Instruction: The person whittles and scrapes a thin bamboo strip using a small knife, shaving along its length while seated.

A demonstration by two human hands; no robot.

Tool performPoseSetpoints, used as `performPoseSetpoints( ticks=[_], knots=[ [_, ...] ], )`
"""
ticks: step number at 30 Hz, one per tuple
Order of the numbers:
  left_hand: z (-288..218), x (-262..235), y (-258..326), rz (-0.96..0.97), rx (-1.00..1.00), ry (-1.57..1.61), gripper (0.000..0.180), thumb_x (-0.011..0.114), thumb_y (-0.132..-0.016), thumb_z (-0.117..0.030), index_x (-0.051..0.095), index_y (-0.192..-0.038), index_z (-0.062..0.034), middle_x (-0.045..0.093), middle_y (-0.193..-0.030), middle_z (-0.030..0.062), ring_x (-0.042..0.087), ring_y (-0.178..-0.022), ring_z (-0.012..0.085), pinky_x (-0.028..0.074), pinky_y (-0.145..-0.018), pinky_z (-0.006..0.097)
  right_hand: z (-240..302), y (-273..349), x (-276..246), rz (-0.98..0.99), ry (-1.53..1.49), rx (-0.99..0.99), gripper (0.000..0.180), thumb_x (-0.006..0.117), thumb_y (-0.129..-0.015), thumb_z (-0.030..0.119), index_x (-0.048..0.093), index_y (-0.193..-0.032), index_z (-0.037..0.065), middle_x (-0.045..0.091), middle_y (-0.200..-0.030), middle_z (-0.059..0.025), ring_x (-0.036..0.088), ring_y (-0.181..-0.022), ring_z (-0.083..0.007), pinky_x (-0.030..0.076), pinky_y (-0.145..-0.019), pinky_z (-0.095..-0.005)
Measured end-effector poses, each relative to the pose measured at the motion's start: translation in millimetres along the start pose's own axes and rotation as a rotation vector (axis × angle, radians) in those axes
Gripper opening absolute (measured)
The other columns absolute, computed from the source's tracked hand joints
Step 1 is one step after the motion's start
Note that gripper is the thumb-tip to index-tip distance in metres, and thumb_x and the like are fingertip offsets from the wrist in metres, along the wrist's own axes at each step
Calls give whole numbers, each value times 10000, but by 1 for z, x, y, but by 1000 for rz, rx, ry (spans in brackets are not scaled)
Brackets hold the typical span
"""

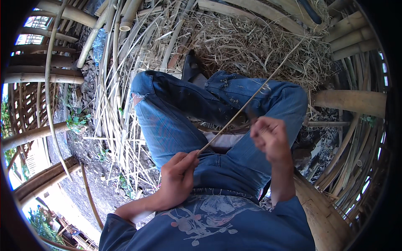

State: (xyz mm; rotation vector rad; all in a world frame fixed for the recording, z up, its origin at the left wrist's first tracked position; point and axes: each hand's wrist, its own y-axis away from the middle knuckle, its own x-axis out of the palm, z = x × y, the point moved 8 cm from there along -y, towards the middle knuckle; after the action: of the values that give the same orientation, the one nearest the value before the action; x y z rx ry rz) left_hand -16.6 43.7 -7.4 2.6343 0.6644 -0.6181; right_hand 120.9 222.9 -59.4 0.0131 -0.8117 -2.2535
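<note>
My left hand [179, 175] is closed round the near end of a long thin bamboo strip [238, 113], in front of my waist. The strip slants up and away to the right, over my lap and past my right knee. A pale curled shaving [265, 88] shows partway along it. To the right of the strip, my right hand [270, 136] is closed in a fist over my right thigh. A dark, motion-blurred blade [250, 113] sticks out from it toward the strip, seemingly a knife; its handle is hidden in the fingers.
Shavings [251, 46] heap on the ground beyond my crossed legs. Long split strips [115, 108] lie to my left, beside bamboo poles [92, 42] and a clear plastic bottle [99, 45]. On the right are a thick bamboo pole [351, 102] and more strips [345, 163].
</note>
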Motion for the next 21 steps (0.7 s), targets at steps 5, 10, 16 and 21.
performPoseSetpoints(
  ticks=[5,10,16,21],
  knots=[
    [-1,11,-6,69,6,83,199,562,-818,67,608,-1009,42,583,-781,145,593,-638,229,446,-544,297,-36,14,76,363,127,127,259,529,-920,145,597,-704,20,484,-541,21,399,-459,-27,295,-419,-195],
    [-13,9,-4,32,66,13,124,546,-838,58,607,-945,48,575,-754,127,582,-628,193,445,-556,274,-52,18,84,445,-49,304,269,552,-911,151,608,-686,15,491,-534,23,418,-476,-31,311,-432,-208],
    [-13,11,-5,37,74,1,199,556,-821,70,600,-1012,35,578,-786,145,594,-651,237,453,-562,292,-40,13,72,379,117,157,264,547,-912,138,610,-687,13,505,-547,13,412,-474,-27,304,-427,-205],
    [-8,5,1,13,62,-14,164,558,-839,48,613,-994,38,565,-738,125,558,-598,190,418,-527,275,-12,-4,13,-17,135,55,265,524,-921,121,601,-693,10,500,-543,9,404,-467,-20,287,-410,-191]
  ],
)
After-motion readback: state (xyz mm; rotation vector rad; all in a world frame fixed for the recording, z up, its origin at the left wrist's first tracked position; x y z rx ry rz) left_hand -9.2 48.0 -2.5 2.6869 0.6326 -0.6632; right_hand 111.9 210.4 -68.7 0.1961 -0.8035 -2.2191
